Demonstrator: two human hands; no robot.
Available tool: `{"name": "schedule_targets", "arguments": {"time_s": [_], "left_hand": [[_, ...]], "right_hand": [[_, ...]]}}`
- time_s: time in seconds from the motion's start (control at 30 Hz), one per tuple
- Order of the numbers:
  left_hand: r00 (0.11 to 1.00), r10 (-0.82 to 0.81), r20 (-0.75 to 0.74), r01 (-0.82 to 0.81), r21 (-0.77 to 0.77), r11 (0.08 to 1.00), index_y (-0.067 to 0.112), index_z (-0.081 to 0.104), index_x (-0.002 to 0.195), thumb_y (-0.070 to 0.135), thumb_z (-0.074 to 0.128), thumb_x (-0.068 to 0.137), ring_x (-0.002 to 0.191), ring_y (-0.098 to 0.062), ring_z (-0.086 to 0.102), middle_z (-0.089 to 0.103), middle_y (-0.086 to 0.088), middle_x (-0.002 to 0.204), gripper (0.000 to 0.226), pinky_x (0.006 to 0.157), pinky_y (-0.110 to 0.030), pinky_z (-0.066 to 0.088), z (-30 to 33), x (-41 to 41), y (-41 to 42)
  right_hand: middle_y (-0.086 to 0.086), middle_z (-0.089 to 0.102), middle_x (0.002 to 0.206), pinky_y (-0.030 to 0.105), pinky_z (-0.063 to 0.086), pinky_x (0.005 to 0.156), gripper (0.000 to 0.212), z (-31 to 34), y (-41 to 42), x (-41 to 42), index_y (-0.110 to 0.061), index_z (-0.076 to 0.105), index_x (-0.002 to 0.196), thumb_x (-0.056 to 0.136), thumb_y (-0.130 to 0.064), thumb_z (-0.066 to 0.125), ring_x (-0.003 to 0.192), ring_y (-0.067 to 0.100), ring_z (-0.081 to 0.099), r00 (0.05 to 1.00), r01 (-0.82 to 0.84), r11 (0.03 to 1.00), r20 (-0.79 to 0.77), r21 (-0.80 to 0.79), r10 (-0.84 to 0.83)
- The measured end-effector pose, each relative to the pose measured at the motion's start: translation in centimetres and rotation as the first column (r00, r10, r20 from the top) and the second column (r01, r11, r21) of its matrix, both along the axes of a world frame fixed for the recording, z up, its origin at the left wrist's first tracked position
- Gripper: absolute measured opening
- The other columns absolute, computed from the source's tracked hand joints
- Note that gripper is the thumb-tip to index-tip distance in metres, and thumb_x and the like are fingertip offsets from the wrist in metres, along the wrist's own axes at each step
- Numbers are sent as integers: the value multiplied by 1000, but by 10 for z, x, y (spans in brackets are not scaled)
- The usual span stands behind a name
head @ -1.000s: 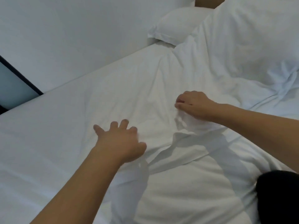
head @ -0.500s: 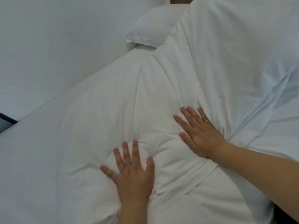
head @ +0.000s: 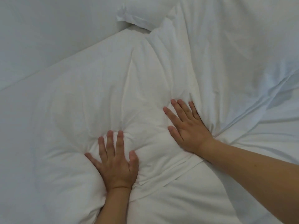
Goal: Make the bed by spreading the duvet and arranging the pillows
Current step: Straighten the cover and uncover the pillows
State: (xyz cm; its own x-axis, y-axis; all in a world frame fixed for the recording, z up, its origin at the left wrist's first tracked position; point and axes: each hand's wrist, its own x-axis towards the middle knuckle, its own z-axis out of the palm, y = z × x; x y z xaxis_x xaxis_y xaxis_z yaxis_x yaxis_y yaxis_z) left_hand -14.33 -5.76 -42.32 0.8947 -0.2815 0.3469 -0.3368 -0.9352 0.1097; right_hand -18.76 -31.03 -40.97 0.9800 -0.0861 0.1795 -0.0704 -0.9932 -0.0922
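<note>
- Far left, the wall (head: 48, 29) runs beside the bed; the duvet (head: 100, 88) lies right up to that side, and we judge its left part already spread.
- Near left of centre, our left hand (head: 115, 162) lies flat on the duvet, fingers straight and a little apart, thumb out to the right. It grips nothing; the palm sinks into the padding, and creases fan out from the fingertips. We take this as pressing to flatten a puffed spot.
- Between the hands the duvet bulges in a soft mound, which is likely why both palms bear down on either side of it.
- Just near that mound, a folded edge of the cover (head: 169, 172) runs slantwise from near left to right, under the right wrist. We cannot tell whether it is the duvet's hem or a separate sheet.
- Right of centre, our right hand (head: 186, 125) is also flat and spread, fingers pointing far-left, holding nothing. Folds gather at its wrist, so it seems to pin the cloth while pushing filling leftward.
- Far centre, a pillow (head: 137, 15) lies against the wall, its corner flap crumpled; it looks not yet arranged.
- Right, the duvet is rumpled, with deep folds (head: 267, 97) running to the edge. By our reckoning that side needs smoothing next.
</note>
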Motion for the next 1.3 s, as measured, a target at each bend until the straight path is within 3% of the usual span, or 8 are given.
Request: {"name": "schedule_targets", "arguments": {"time_s": [0.33,0.53,0.67,0.8,1.0,1.07,1.13,1.3], "left_hand": [[990,-58,128,75,-129,989,22,49,140,44,34,83,140,-30,32,44,-4,147,63,112,-65,-3,-19,42,-4],[995,-15,96,30,-161,986,17,57,131,41,35,84,131,-33,43,54,-7,138,58,113,-58,3,-5,22,-1],[1000,4,6,-4,14,1000,20,42,144,51,24,88,141,-30,30,40,-6,150,66,113,-62,0,13,-18,8],[997,9,-76,22,396,918,33,8,154,71,12,80,148,-28,6,11,2,162,83,104,-71,-16,47,-54,40],[942,215,-258,2,645,765,43,-31,141,71,38,73,142,-29,-30,-31,3,156,101,97,-78,-13,82,-71,111],[911,309,-273,-48,675,737,43,-23,145,60,46,81,145,-35,-13,-19,-4,159,96,100,-79,8,92,-68,112],[930,295,-221,-76,669,739,38,12,148,50,49,88,135,-36,28,24,-8,150,72,99,-67,34,109,-66,99],[988,89,-127,9,619,785,30,58,121,44,42,93,96,-23,60,61,2,106,35,74,-32,44,203,-83,49]], "right_hand": [[13,21,158,56,6,117,62,2,10,6,-20,22,153,97,-45,20,146,31,19,998,19,995,54,-98,-14],[6,16,160,65,10,112,76,19,15,-35,-26,13,153,89,-63,27,146,28,20,923,-375,911,24,-169,384],[4,1,162,68,10,110,93,20,19,-67,-28,0,155,82,-79,28,149,28,5,914,-406,889,-88,-211,397],[2,-20,160,62,-5,114,112,37,15,-60,-30,-21,150,70,-89,31,147,24,-14,900,-426,871,-214,-244,380],[11,24,153,57,17,112,97,40,43,-48,-23,4,151,76,-56,55,140,29,29,944,-306,890,-232,-340,236],[8,46,130,42,38,93,68,59,52,-38,-21,30,140,81,-38,60,118,29,51,955,-272,885,-222,-379,199],[7,52,114,34,38,71,42,89,58,-34,-20,43,126,86,-22,57,104,29,56,959,-255,900,-211,-353,189],[4,60,104,33,47,75,30,175,30,-67,-21,59,112,84,-12,53,97,28,60,944,-255,919,-284,-299,169]]}}
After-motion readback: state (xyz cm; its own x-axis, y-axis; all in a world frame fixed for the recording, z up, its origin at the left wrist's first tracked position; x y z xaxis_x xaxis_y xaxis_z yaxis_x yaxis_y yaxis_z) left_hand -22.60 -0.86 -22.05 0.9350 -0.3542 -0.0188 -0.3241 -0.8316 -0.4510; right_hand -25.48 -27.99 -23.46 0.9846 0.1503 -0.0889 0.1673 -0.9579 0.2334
